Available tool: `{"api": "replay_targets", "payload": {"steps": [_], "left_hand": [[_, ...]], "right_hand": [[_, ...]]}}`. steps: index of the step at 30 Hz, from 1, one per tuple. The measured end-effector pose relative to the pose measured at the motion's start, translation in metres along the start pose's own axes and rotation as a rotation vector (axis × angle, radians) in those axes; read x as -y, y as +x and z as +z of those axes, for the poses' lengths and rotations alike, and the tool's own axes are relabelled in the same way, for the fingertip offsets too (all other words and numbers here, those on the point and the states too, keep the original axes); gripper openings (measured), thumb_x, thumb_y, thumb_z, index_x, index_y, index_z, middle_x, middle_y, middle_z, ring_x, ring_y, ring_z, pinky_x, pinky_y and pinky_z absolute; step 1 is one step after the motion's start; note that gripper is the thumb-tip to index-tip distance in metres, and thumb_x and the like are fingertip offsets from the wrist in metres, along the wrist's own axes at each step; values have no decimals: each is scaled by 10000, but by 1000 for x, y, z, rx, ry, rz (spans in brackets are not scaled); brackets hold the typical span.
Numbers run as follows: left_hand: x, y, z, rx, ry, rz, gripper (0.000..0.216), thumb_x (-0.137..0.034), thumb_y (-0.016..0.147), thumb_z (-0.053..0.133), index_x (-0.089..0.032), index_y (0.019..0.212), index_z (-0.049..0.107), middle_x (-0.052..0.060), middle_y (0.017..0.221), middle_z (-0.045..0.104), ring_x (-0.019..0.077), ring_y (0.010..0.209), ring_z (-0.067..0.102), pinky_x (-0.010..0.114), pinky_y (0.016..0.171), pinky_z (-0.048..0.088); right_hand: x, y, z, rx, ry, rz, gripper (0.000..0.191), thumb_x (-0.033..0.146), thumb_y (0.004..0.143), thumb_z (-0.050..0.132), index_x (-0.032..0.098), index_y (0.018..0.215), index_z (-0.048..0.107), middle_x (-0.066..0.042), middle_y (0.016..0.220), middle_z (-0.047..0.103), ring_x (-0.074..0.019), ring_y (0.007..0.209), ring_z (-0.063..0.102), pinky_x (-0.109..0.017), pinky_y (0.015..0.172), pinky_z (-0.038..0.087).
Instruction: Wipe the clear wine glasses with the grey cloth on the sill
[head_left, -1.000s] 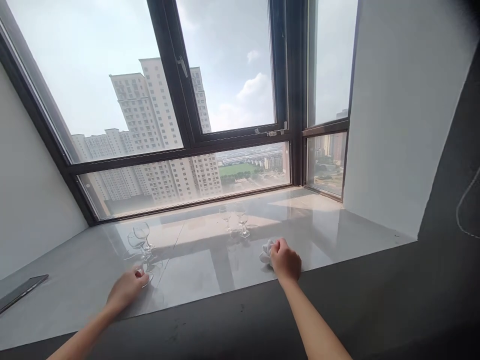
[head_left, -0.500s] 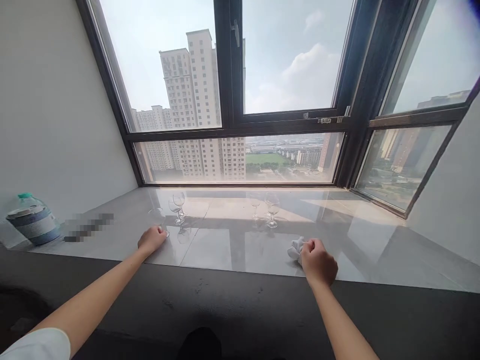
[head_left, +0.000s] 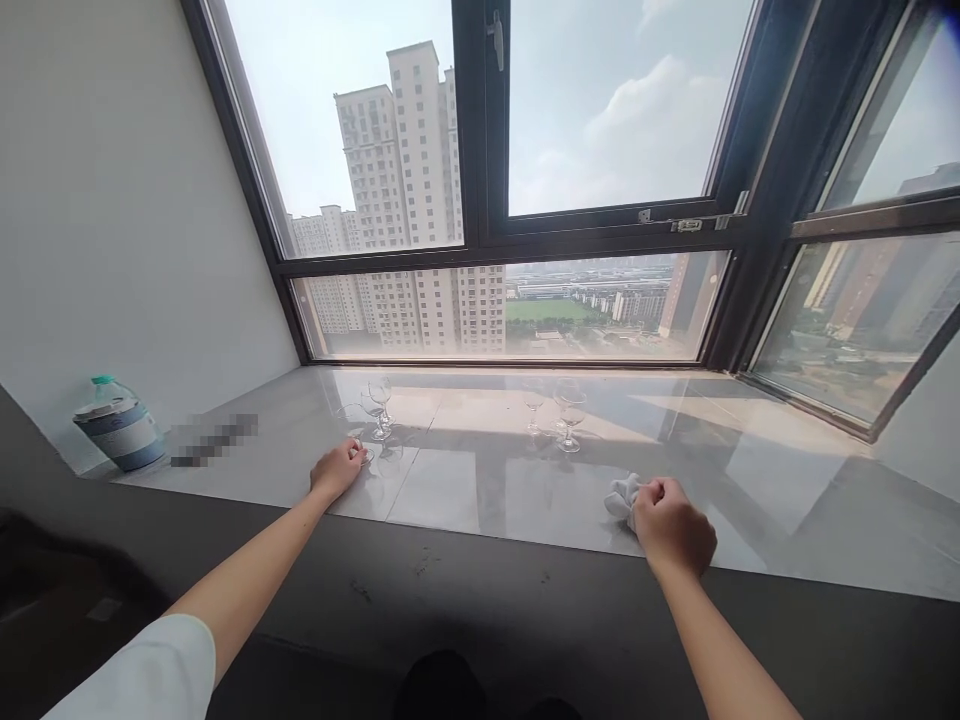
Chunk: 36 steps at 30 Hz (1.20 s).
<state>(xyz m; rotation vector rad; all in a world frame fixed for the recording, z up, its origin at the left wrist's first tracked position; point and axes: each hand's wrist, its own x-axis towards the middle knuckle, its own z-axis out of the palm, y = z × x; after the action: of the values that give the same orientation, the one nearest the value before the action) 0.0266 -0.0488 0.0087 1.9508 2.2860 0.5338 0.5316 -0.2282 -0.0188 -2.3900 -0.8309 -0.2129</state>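
Observation:
My left hand [head_left: 337, 471] is closed around the stem of a clear stemmed glass [head_left: 367, 456], low on the glossy sill; its bowl rises faintly above my fingers. Just beyond it stand two more glasses, the nearer wine glass [head_left: 382, 431] partly overlapping the other. My right hand [head_left: 677, 527] is a fist gripping a crumpled white cloth [head_left: 622, 499], part of which sticks out on the left over the sill. Between my hands and farther back, a small glass [head_left: 534, 402] stands left of a larger wine glass [head_left: 571, 410], with another glass partly behind that one.
A tub [head_left: 120, 436] with a blue and white label stands at the sill's left end, a green-capped container behind it. A blurred patch [head_left: 214, 440] lies beside it. The tiled sill [head_left: 442, 490] drops off at its front edge. Dark-framed windows [head_left: 480, 250] rise behind.
The view has tilted and shifted, so everything sits farther right in the picture. My left hand still grips the glass and my right hand the cloth, with little movement over the sill.

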Motion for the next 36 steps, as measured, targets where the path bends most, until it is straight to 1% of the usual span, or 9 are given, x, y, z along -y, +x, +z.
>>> {"api": "replay_targets", "payload": {"steps": [5, 8, 11, 16, 20, 26, 30, 33, 36], "left_hand": [[-4, -5, 1, -20, 48, 13, 422, -537, 880, 345, -245, 1006, 622, 123, 986, 702, 328, 951, 634, 349, 695, 416], [-8, -9, 4, -46, 100, 10, 446, -505, 898, 311, -209, 1035, 616, 170, 988, 693, 345, 945, 639, 379, 708, 431], [-12, -11, 6, -63, 139, 14, 430, -474, 896, 317, -191, 1040, 608, 188, 995, 687, 350, 933, 642, 399, 719, 440], [-12, -9, 6, -42, 126, 1, 385, -460, 880, 340, -212, 1020, 600, 157, 1000, 689, 336, 931, 641, 399, 731, 449], [-9, -6, 6, -26, 112, -2, 368, -451, 877, 333, -225, 1011, 591, 151, 1015, 687, 337, 929, 636, 407, 733, 446], [-7, -2, 9, -40, 116, -5, 357, -444, 884, 321, -227, 1040, 558, 151, 1019, 683, 341, 930, 634, 408, 725, 437], [-8, -2, 8, -70, 81, -42, 371, -484, 868, 357, -230, 1084, 521, 134, 984, 687, 321, 884, 641, 385, 705, 430], [-9, -5, 5, -112, 76, -51, 373, -519, 861, 360, -231, 1004, 549, 118, 911, 687, 306, 839, 637, 355, 669, 413], [-11, -8, 1, -113, 98, -54, 409, -543, 865, 330, -226, 789, 579, 114, 822, 675, 298, 802, 625, 329, 624, 381]], "right_hand": [[2, 0, -5, 42, -2, 9, 337, 350, 903, 378, 231, 993, 680, -110, 755, 678, -244, 651, 580, -306, 564, 267], [1, 0, -4, 51, 3, 18, 340, 348, 903, 377, 231, 995, 682, -115, 758, 676, -247, 651, 582, -306, 560, 274], [1, 0, -2, 44, -3, 37, 353, 355, 911, 363, 230, 1007, 679, -118, 757, 673, -250, 651, 584, -304, 556, 278], [0, -2, -2, 48, -16, 38, 358, 381, 923, 360, 235, 1000, 677, -117, 772, 675, -241, 648, 585, -288, 566, 299], [0, -2, -3, 41, -17, 35, 364, 380, 921, 369, 228, 1008, 688, -119, 778, 676, -258, 680, 604, -296, 578, 325], [-1, 0, -1, 25, -7, 22, 372, 380, 915, 358, 233, 993, 690, -112, 782, 683, -257, 685, 602, -300, 580, 321], [-1, -1, -1, 18, -17, 18, 367, 377, 911, 363, 228, 1000, 686, -108, 773, 685, -246, 671, 596, -293, 583, 315], [1, -2, -3, 19, -17, 19, 351, 363, 907, 363, 239, 990, 681, -98, 772, 688, -245, 667, 596, -291, 575, 302], [3, -2, -4, 15, -13, 10, 345, 354, 908, 363, 236, 977, 679, -95, 770, 690, -235, 658, 596, -286, 578, 296]]}}
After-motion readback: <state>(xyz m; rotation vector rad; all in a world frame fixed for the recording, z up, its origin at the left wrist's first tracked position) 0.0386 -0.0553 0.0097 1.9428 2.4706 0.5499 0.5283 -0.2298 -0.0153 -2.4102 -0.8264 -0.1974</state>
